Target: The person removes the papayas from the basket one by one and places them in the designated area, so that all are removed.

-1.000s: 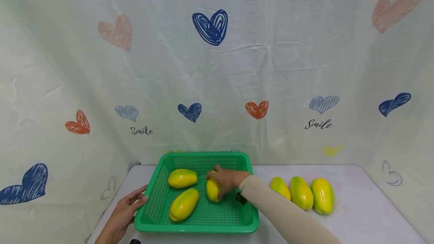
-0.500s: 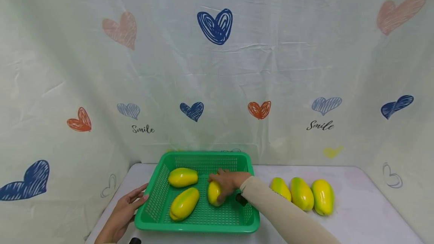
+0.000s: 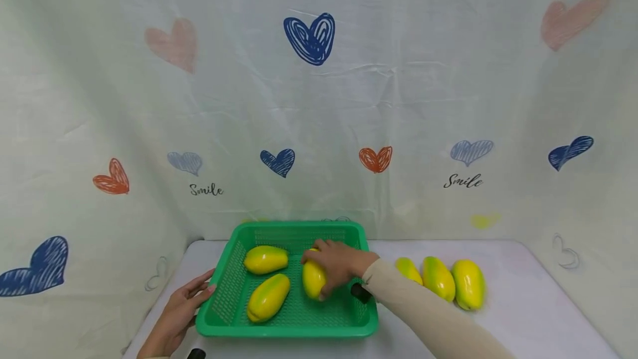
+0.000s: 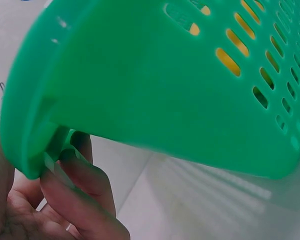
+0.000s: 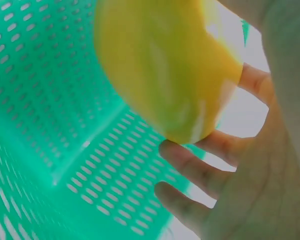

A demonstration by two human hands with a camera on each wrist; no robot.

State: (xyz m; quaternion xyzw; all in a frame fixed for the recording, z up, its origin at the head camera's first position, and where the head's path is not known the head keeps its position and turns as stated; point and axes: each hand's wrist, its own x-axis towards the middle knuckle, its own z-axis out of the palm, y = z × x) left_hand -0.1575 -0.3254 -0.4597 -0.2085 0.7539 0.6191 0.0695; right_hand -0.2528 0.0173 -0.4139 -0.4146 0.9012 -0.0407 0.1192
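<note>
A green plastic basket (image 3: 286,332) sits on the table with two yellow-green papayas inside, a back one (image 3: 266,260) and a front one (image 3: 268,298). My right hand (image 3: 344,263) holds a third papaya (image 3: 313,281) over the right half of the basket. In the right wrist view that papaya (image 5: 160,70) appears raised off the slotted floor, the fingertips against its end and side. My left hand (image 3: 181,306) grips the basket's left rim. Its fingers (image 4: 85,200) curl under the rim (image 4: 22,135) in the left wrist view.
Right of the basket, three more papayas lie side by side on the white table (image 3: 518,314): a partly hidden one (image 3: 408,269), a middle one (image 3: 438,278) and an outer one (image 3: 468,285). A white curtain (image 3: 324,109) with printed hearts hangs behind.
My right hand has shifted slightly up and to the right with the papaya in its grip. The left hand stays on the basket rim. The head view has swung slightly.
</note>
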